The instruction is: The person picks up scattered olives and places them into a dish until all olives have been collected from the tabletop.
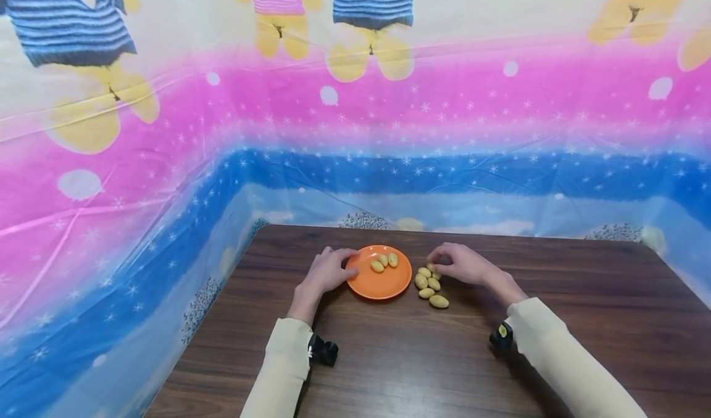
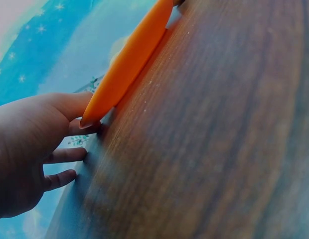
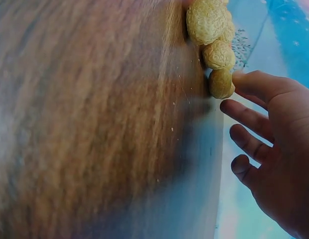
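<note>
An orange plate (image 1: 369, 288) lies on the table with 3 small yellow-brown potatoes (image 1: 378, 267) toward its far right side. At the plate's left rim my left hand (image 1: 326, 271) holds the edge between thumb and forefinger; in the left wrist view its other fingers (image 2: 65, 155) are spread apart. Just right of the plate lies a cluster of several similar potatoes (image 1: 426, 293), wrinkled in the right wrist view. My right hand (image 1: 466, 263) pinches a potato (image 3: 221, 83) at the cluster's far end with thumb and forefinger, partly hiding it.
The dark wood-grain table (image 1: 400, 356) reaches back to a patterned cloth (image 1: 389, 177) hanging behind it and along the left. A small black camera (image 1: 324, 350) sits on the left wrist, and another black camera (image 1: 502, 336) on the right.
</note>
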Demonstrator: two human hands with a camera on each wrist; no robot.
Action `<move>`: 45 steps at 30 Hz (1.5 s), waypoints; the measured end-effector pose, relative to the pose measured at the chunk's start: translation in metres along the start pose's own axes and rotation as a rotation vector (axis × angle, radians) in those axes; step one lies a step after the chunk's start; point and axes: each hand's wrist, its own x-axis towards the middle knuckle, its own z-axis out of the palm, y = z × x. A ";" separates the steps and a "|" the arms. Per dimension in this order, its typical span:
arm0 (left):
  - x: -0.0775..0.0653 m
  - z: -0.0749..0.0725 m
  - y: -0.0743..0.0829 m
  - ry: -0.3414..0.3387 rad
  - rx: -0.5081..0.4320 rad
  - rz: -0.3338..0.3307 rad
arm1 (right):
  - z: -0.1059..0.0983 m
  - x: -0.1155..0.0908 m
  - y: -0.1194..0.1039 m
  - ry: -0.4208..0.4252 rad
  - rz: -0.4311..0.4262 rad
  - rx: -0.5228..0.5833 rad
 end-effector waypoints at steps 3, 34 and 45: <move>0.000 -0.002 0.000 0.001 -0.003 0.007 | 0.000 0.002 0.002 -0.001 0.014 0.003; 0.002 0.001 -0.001 0.018 0.000 0.007 | 0.000 0.008 -0.009 0.065 0.071 0.043; 0.001 0.002 0.000 0.013 -0.002 0.009 | 0.001 0.009 -0.018 0.093 0.050 0.041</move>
